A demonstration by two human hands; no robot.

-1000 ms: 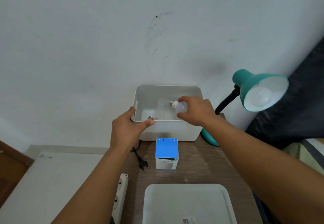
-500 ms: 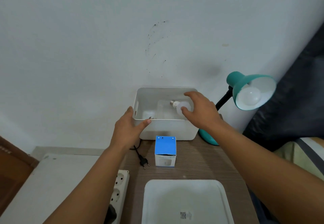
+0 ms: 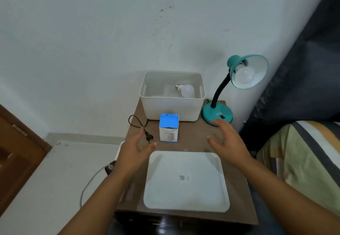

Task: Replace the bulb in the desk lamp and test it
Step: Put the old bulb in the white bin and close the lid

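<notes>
1. Since a frosted white bulb already sits in the teal metal shade of the gooseneck desk lamp, testing looks like the open step; that is a judgement, as I cannot tell whether this bulb is the new or the old one.
2. Lamp base: teal, round, at the far right corner of the brown wooden worktop, with a small black switch on top.
3. Loose black two-pin plug: lies on the worktop left of the blue-and-white carton, unplugged, long axis running away from the person and slightly left, pins toward the near side.
4. Left hand: fingers spread and relaxed, holding nothing, just beside the plug and nearer to it than the other hand; plug lies just right of the palm.
5. Right hand: likewise empty and relaxed, fingertips near the lamp base, so nearer the switch.
6. White power strip: at the worktop's left edge, mostly hidden by the left forearm.
7. White plastic bin: at the back, holds a second white bulb lying on its side, screw cap pointing left.
8. White flat lid: near edge of worktop.
</notes>
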